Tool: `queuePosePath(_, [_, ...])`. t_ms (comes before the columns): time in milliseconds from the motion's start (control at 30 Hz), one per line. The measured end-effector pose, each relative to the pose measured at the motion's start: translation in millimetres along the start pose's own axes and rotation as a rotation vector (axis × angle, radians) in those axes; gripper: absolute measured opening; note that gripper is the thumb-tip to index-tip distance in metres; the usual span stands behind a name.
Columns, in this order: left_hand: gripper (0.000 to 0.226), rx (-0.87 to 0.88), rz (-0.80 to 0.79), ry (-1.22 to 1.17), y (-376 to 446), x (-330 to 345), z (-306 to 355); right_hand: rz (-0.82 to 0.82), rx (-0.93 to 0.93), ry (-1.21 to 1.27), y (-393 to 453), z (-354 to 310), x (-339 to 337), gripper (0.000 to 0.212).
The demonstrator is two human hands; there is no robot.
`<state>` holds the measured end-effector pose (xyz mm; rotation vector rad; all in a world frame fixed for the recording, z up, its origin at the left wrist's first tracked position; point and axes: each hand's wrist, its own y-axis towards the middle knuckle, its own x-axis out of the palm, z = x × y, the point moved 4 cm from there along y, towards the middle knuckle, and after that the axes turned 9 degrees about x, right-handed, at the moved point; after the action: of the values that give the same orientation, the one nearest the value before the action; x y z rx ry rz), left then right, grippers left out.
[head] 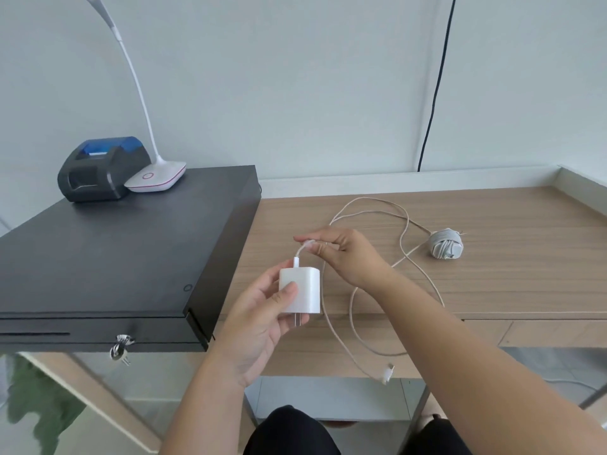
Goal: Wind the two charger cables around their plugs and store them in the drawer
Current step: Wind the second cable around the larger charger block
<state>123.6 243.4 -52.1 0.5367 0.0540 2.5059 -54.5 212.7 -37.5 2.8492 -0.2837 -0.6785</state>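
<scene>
My left hand holds a white charger plug above the table's front edge, prongs pointing down. My right hand pinches the plug's beige cable close to its connector at the plug's top. The rest of that cable loops loosely over the wooden table and hangs over the front edge, its free connector dangling below. A second charger, grey, lies on the table to the right with its cable wound around it. The black drawer box stands at the left, its front shut, with keys in the lock.
On the black box stand a small black and blue printer and a white desk lamp. A black wire runs down the wall behind the table. A raised white rim borders the table's right side.
</scene>
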Motion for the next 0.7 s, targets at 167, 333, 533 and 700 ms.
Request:
queuePosePath(167, [0.05, 0.113, 0.013, -0.166, 9.2, 5.1, 8.3, 0.066, -0.027, 0.039, -20.2, -9.7, -0.6, 0.023])
queuePosePath(333, [0.056, 0.262, 0.139, -0.155, 32.5, 12.4, 20.0, 0.156, -0.055, 0.029, -50.8, -13.0, -1.5, 0.024])
queuePosePath(533, [0.05, 0.309, 0.231, -0.194, 45.8, 23.9, 10.8, 0.154, -0.016, -0.037, -74.4, -11.4, -0.9, 0.033])
queuePosePath(700, [0.053, 0.319, 0.32, -0.089, 45.7, 24.5, 0.7, 0.163, -0.002, -0.15, -84.0, -12.1, -9.0, 0.021])
